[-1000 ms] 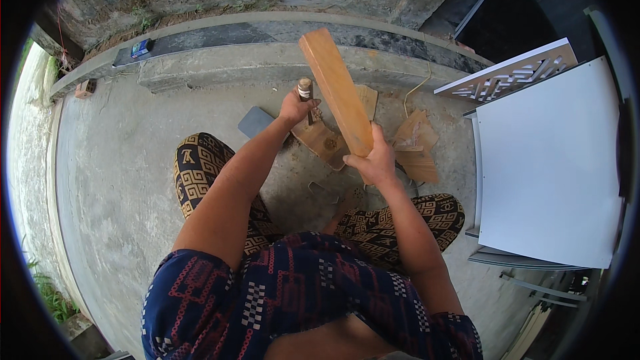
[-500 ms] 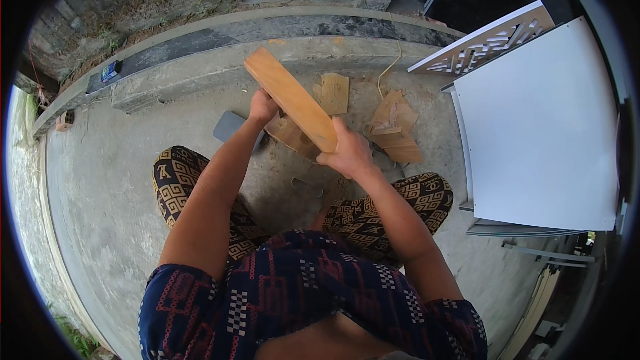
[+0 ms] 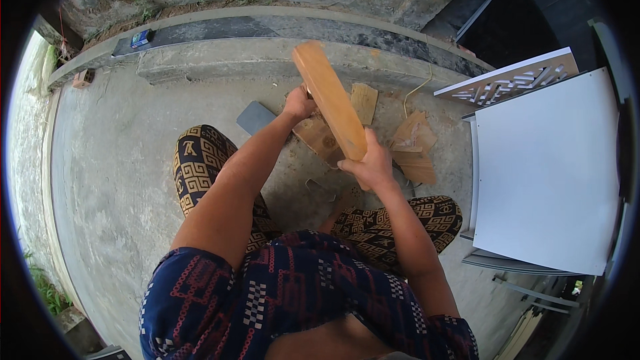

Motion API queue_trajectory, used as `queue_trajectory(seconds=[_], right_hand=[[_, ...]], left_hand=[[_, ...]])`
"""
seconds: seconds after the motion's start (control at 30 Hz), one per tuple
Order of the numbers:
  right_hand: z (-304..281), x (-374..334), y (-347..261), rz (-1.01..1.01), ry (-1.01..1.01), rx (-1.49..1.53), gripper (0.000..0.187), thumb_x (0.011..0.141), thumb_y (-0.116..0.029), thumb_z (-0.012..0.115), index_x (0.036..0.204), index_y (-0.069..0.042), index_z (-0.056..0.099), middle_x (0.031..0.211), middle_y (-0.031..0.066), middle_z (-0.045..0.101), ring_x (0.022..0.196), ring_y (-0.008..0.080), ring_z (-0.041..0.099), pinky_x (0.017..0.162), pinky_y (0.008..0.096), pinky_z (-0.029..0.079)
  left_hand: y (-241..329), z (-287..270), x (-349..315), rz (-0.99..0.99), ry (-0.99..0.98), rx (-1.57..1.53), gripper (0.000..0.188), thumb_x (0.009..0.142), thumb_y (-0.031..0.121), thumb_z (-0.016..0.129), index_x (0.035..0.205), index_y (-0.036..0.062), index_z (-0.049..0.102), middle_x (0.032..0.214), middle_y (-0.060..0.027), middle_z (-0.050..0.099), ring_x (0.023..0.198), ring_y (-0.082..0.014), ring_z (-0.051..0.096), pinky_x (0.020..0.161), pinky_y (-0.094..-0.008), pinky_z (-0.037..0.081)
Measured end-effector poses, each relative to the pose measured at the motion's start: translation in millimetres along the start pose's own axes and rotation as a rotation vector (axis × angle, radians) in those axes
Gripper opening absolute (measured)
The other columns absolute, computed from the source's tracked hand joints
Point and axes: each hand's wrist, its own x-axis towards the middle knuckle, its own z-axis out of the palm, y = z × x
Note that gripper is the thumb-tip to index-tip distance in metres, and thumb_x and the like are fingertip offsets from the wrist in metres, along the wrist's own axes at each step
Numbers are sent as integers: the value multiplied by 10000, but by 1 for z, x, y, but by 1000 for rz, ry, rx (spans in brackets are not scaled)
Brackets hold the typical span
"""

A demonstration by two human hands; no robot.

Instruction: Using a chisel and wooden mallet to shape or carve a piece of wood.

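Observation:
A long, thick orange-brown wooden block (image 3: 330, 97) is held up at a slant before me, its far end leaning left. My right hand (image 3: 372, 163) grips its near end, thumb stretched beneath the end edge. On the block's left side, partway toward the far end, my left hand (image 3: 299, 104) is closed against it; its fingertips are hidden, and a small dark bit shows beside them. Under the block, a flat brown cardboard piece (image 3: 319, 140) lies on the concrete floor.
A grey flat panel (image 3: 255, 117) lies left of the cardboard. Torn cardboard (image 3: 415, 147) and a tan piece (image 3: 364, 102) lie beyond my right hand. A large white board (image 3: 540, 173) and a cut-out lattice panel (image 3: 510, 81) stand at right. A low concrete ledge (image 3: 220, 60) runs behind.
The block has swung to a steeper slant, with both hands still on it. The whole view has shifted, so the surroundings sit farther right and mostly lower.

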Motion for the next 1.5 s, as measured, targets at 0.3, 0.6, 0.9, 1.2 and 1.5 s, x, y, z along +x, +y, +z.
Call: queue_trajectory(seconds=[0.3, 0.6, 0.9, 1.2, 1.5], right_hand=[[6, 0, 11, 14, 84, -42, 795, 647, -302, 794, 1258, -33, 362, 1002, 213, 646, 947, 404, 651, 810, 458, 514], [-1, 0, -10, -281, 384, 336, 753, 652, -287, 790, 1221, -18, 376, 1036, 229, 633, 966, 393, 641, 828, 454, 503], [9, 7, 7, 64, -3, -114, 773, 628, -286, 786, 1225, -24, 372, 1008, 232, 642, 934, 443, 624, 800, 485, 490], [2, 8, 23, 5, 210, 382, 750, 610, -250, 805, 1234, -39, 447, 1029, 182, 659, 948, 326, 661, 824, 412, 510], [2, 2, 10, -164, 358, 417, 792, 622, -270, 808, 1261, -25, 410, 1012, 181, 647, 938, 304, 653, 828, 411, 509]], left_hand=[[39, -14, -13, -154, -29, -207, 565, 750, 214, 792, 1262, 137, 564, 1093, -125, 693, 1019, -288, 656, 894, -378, 489], [21, -8, -7, -150, -40, -195, 564, 734, 237, 798, 1237, 135, 563, 1093, -148, 685, 1043, -351, 634, 902, -407, 484], [24, -17, -13, -208, -101, -182, 560, 710, 257, 815, 1185, 86, 572, 965, -141, 711, 874, -304, 692, 762, -401, 530], [45, -30, -6, -198, 31, -153, 342, 698, 285, 819, 868, 25, 676, 830, -106, 696, 779, -204, 648, 757, -373, 506], [48, -26, -10, -189, -15, -127, 400, 686, 200, 764, 1047, 69, 652, 940, -141, 704, 895, -294, 671, 834, -380, 502]])
